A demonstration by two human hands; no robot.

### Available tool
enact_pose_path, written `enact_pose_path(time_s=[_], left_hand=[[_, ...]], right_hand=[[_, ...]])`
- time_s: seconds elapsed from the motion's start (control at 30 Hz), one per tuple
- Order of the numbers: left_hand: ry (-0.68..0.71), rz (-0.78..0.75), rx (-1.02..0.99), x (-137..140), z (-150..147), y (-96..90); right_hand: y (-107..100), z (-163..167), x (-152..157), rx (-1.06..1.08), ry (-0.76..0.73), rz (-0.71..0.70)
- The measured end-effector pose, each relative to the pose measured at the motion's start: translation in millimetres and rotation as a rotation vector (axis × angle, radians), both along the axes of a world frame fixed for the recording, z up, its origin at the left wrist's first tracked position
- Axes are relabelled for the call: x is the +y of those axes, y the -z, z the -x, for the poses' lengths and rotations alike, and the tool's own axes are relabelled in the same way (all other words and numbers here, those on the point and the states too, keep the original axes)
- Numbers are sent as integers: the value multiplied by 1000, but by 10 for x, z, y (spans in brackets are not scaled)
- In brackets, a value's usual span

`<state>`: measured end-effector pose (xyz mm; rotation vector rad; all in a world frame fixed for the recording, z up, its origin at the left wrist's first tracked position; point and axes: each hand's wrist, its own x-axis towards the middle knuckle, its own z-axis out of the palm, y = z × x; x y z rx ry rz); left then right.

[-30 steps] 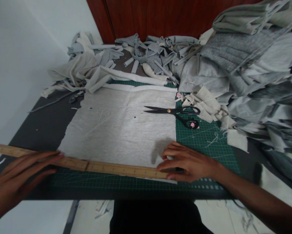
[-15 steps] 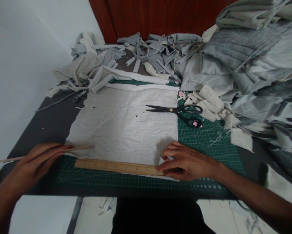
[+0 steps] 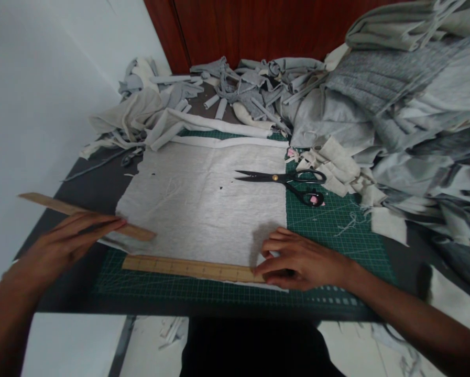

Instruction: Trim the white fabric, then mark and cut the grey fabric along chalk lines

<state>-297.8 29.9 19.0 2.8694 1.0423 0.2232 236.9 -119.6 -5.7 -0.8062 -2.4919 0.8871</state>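
Observation:
My left hand (image 3: 64, 245) is closed around a flat wooden strip (image 3: 139, 232), held at a slant over the left edge of a light grey cloth (image 3: 203, 204). The strip's far end sticks out to the left, past my fingers. Along the cloth's near edge lies a wooden ruler (image 3: 195, 268) with marks on it. My right hand (image 3: 303, 260), its fingers curled, grips the ruler's right end and rests on the cloth there. Black scissors (image 3: 260, 177) lie partly on the cloth, blades pointing left and handles on the green cutting mat (image 3: 337, 215).
Strips and scraps of grey cloth (image 3: 250, 86) are heaped along the back of the dark table (image 3: 89, 173). Small cream offcuts (image 3: 337, 162) lie right of the scissors. A tall pile of grey fabric (image 3: 423, 115) fills the right side. A white wall (image 3: 54, 104) stands at the left.
My left hand has shifted slightly up and right and turned the wooden strip, so its broad face shows and its left end is higher. The right hand stays on the ruler.

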Motion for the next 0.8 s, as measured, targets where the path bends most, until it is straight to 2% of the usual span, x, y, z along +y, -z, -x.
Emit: enact_pose_path(time_s=[0.1,0.2,0.3,0.57,0.8], left_hand=[[103,-15,-21,-3,-22,49],[135,-10,-63,-40,30,119],[132,13,-64,-92,44,139],[97,32,-141,-211,-96,43],[72,20,-123,-347,187,228]], right_hand=[[13,-2,5,19,-4,-15],[16,-4,0,23,-1,-10],[10,-4,-11,8,8,2],[13,1,-7,19,7,-9],[24,-3,-9,5,2,-2]])
